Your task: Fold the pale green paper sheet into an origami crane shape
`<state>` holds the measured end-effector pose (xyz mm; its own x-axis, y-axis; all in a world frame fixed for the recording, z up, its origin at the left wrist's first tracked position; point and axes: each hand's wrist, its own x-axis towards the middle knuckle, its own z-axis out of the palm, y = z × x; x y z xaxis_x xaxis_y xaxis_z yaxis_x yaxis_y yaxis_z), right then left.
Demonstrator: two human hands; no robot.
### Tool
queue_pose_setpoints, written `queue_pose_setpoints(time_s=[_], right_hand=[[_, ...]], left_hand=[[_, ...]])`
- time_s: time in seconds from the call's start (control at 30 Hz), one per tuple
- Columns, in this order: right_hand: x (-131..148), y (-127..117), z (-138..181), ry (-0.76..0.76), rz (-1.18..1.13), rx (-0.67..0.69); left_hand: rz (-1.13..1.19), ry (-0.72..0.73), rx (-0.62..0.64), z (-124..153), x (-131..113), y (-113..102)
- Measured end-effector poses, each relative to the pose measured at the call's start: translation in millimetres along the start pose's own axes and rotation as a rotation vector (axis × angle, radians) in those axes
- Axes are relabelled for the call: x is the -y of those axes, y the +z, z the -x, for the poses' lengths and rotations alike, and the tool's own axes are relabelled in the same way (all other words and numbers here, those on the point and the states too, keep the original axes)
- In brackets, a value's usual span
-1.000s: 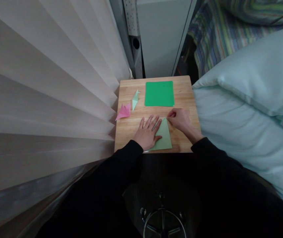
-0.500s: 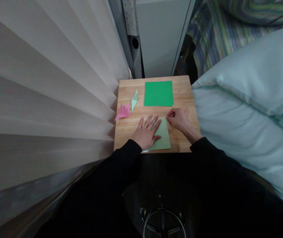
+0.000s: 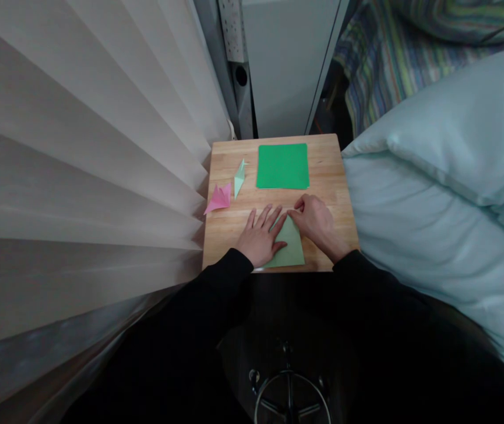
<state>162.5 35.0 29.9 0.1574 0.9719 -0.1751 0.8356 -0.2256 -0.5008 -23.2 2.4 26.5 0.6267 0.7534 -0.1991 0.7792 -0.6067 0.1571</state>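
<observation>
A pale green sheet of origami paper [image 3: 294,248] lies near the front edge of the small wooden table. My left hand [image 3: 257,240] rests flat on its left part, fingers spread, hiding that side. At the paper's far corner, the thumb and fingertips of my right hand [image 3: 316,219] are pinched together on it, and the corner is partly covered by them. Beyond my left hand are a pink folded paper piece [image 3: 220,197] and a slim light green folded one [image 3: 239,178].
A stack of bright green paper [image 3: 282,166] sits at the back of the wooden table [image 3: 325,165]. White pleated curtain [image 3: 146,194] borders the left. Pale blue bedding [image 3: 406,218] lies along the right, and a grey cabinet [image 3: 289,65] stands behind.
My right hand has moved a little to the left with the paper's far corner, whose upper right edge now slants inward. My left hand has stayed in place.
</observation>
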Motion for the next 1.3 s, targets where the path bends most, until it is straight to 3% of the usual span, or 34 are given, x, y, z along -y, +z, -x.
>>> queue_pose_setpoints(time_s=[0.53,0.8,0.97,1.1,1.3], right_hand=[[-6,-2,-9,0.008,-0.017,-0.010],[2,-1,0,-0.074,0.005,0.062],[4,-2,2,-0.069,0.023,0.079],[3,-2,1,-0.074,0.038,0.061],[3,-3,0,-0.082,0.040,0.057]], left_hand=[[0.002,-0.019,-0.012,2,-6,-1],[0.060,-0.299,-0.038,12,-46,-13],[0.151,-0.305,-0.054,10,-26,-30],[0.110,-0.239,-0.110,6,-14,-19],[0.034,-0.199,-0.097,2,-19,-2]])
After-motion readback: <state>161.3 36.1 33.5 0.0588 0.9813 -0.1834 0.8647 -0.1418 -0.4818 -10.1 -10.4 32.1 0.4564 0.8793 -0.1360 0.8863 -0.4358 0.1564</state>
